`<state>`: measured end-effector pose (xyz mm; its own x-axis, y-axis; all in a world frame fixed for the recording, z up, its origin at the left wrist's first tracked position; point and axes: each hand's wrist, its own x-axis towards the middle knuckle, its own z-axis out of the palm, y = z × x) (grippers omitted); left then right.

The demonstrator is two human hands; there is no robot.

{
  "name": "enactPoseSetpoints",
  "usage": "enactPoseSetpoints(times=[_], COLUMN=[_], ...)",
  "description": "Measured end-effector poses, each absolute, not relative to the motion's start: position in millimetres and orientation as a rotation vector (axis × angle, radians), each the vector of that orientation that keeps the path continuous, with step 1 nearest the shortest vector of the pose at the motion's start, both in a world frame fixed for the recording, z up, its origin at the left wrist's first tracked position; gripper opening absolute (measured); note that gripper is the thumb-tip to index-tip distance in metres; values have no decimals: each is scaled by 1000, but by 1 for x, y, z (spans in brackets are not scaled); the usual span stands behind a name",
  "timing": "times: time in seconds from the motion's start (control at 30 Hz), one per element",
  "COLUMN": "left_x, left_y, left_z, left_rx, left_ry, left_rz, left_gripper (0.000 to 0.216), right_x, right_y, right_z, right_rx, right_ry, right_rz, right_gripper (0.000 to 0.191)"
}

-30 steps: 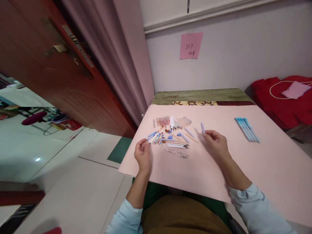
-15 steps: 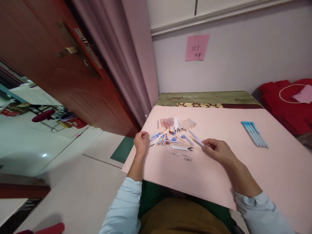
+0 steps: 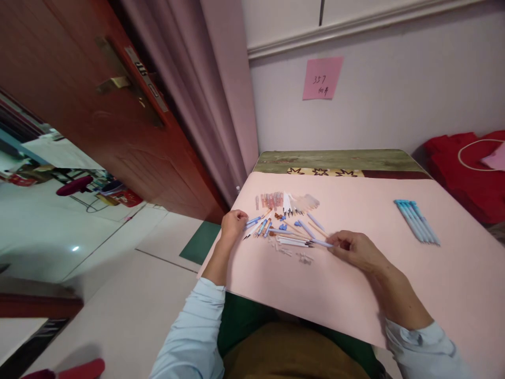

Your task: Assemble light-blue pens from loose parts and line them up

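My right hand (image 3: 353, 250) pinches one end of a lavender pen barrel (image 3: 321, 242), which points left toward the loose pen parts. My left hand (image 3: 233, 225) is closed at the left edge of the pile, fingertips beside blue printed pen barrels (image 3: 252, 223); whether it holds anything is hidden. Between the hands lie white refills with dark tips (image 3: 294, 241), small blue figure toppers (image 3: 283, 227), brown toppers (image 3: 278, 216) and orange-and-blue barrels (image 3: 262, 227). Another lavender barrel (image 3: 306, 229) rests near the right hand.
Several finished-looking blue pens (image 3: 417, 222) lie side by side on the pink table cover (image 3: 355, 295). Pinkish clear tubes (image 3: 271, 200) and small clear pieces (image 3: 304, 258) border the pile. A red bag (image 3: 453, 168) stands at right, a wooden door (image 3: 158, 152) at left.
My right hand has lowered the lavender barrel, bringing it nearer the white refills. My left hand has shifted slightly right, up to the blue barrels. The view has moved a little.
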<state>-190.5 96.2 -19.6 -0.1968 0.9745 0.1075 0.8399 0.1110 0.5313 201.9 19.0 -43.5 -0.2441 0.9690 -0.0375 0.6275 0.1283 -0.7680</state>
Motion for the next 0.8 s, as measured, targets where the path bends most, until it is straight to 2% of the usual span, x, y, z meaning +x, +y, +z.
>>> enactPoseSetpoints(times=[0.47, 0.8], left_x=[-192, -183], left_y=[97, 93], left_z=[-31, -26], left_rx=[1750, 1814], left_ry=[2151, 2141], left_rz=[682, 643], left_gripper=[17, 18], right_x=[198, 192], right_y=[18, 17], right_z=[-30, -26], right_rx=[-1487, -1575], right_ry=[-1810, -1780], right_rz=[1013, 902], right_gripper=[26, 30])
